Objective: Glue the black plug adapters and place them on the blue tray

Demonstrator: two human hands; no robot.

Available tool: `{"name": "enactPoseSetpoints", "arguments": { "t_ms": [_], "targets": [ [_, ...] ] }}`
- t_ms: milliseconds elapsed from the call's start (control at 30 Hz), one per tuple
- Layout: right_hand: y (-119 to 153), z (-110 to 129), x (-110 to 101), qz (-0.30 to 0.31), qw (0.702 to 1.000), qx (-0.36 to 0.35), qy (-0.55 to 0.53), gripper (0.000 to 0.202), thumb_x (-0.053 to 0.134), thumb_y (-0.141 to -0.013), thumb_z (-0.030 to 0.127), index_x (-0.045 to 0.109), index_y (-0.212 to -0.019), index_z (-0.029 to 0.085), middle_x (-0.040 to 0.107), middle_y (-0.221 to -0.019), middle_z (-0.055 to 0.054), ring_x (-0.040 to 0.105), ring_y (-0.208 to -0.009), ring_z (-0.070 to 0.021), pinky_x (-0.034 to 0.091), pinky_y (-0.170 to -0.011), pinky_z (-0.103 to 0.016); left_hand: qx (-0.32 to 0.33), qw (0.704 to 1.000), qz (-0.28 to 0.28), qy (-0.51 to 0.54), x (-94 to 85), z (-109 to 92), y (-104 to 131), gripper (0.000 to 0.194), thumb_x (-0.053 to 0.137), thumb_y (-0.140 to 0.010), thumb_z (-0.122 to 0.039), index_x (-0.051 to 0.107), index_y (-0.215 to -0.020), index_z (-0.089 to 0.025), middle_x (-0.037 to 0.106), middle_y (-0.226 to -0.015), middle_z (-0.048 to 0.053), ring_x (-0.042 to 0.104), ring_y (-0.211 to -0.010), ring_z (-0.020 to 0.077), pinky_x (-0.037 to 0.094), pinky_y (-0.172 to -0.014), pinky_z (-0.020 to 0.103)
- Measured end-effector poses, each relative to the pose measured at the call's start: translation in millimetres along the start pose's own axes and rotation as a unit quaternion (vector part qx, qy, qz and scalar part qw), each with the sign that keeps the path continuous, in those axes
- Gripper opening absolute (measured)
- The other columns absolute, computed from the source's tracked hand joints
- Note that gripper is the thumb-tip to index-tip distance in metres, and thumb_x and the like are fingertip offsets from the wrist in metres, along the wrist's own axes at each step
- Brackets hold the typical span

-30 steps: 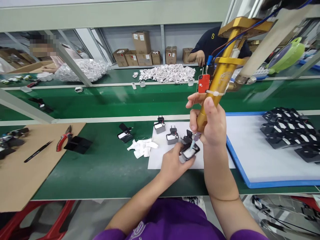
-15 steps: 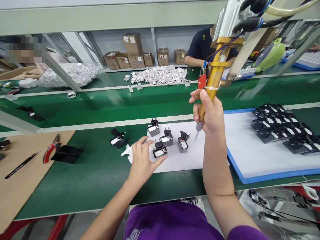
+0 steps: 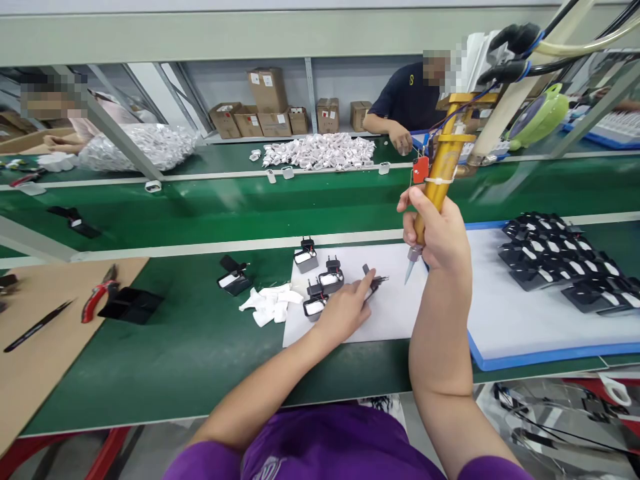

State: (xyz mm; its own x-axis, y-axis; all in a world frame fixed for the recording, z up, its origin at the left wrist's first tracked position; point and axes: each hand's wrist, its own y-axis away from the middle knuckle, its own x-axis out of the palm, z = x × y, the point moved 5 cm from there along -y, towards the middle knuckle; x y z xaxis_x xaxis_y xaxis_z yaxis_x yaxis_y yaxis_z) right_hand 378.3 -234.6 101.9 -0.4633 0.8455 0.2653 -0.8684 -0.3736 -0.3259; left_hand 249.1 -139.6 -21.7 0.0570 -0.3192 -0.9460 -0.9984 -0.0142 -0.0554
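Note:
My right hand grips a gold glue dispenser gun that hangs from hoses above; its clear nozzle points down, a little above the white paper sheet. My left hand lies over a small grey charger housing on the sheet, fingers closed on it, with only its plug prongs showing. Three more open charger housings stand on the sheet just left of that hand. The nozzle is to the right of the held housing and apart from it.
A blue-edged white tray at the right holds several black housings. White plastic parts and a black part lie on the green belt. Red pliers and tweezers rest on cardboard at the left. A co-worker sits across.
My left hand let go of the housing under the nozzle, drew back left, then reached right onto the rightmost housing. My right hand lifted the dispenser off the part.

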Motion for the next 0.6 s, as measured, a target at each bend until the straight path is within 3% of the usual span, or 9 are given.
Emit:
{"name": "enactPoseSetpoints", "arguments": {
  "t_ms": [133,333,467,600],
  "targets": [
    [3,0,13,0.029,0.999,0.004,-0.030,0.033,0.074,-0.077,0.047,0.063,-0.089,0.017,0.059,-0.075,0.004,0.042,-0.034,-0.0023,0.027,-0.027,-0.019,0.065,0.995,0.016,0.077,0.0,0,31,0.072,0.052,-0.083,-0.008,0.030,-0.149,-0.023,0.066,-0.113,0.011,0.065,-0.103,0.0265,0.054,-0.088,0.038],
    [12,4,34,0.060,0.997,-0.006,-0.049,0.030,0.073,-0.079,0.045,0.066,-0.090,0.017,0.060,-0.073,0.003,0.043,-0.033,-0.0024,0.027,-0.028,-0.019,-0.018,0.986,-0.013,0.167,14.5,14,36,0.059,0.062,-0.082,-0.016,0.043,-0.138,-0.017,0.061,-0.129,0.016,0.061,-0.118,0.0296,0.051,-0.099,0.044],
    [17,7,40,0.066,0.996,-0.010,-0.053,0.029,0.072,-0.080,0.044,0.067,-0.087,0.017,0.061,-0.073,0.003,0.043,-0.034,-0.0016,0.029,-0.029,-0.018,-0.061,0.983,-0.010,0.172,21.3,13,31,0.039,0.068,-0.080,-0.023,0.057,-0.117,-0.016,0.065,-0.120,0.015,0.065,-0.110,0.0311,0.054,-0.092,0.044],
    [21,8,43,0.072,0.996,-0.002,-0.051,0.029,0.070,-0.081,0.045,0.067,-0.087,0.017,0.061,-0.072,0.003,0.042,-0.035,-0.0015,0.029,-0.030,-0.017,-0.076,0.974,-0.026,0.210,13.9,8,39,0.029,0.062,-0.087,-0.037,0.057,-0.107,-0.018,0.071,-0.096,0.008,0.070,-0.089,0.0265,0.055,-0.078,0.036]
  ]
}}
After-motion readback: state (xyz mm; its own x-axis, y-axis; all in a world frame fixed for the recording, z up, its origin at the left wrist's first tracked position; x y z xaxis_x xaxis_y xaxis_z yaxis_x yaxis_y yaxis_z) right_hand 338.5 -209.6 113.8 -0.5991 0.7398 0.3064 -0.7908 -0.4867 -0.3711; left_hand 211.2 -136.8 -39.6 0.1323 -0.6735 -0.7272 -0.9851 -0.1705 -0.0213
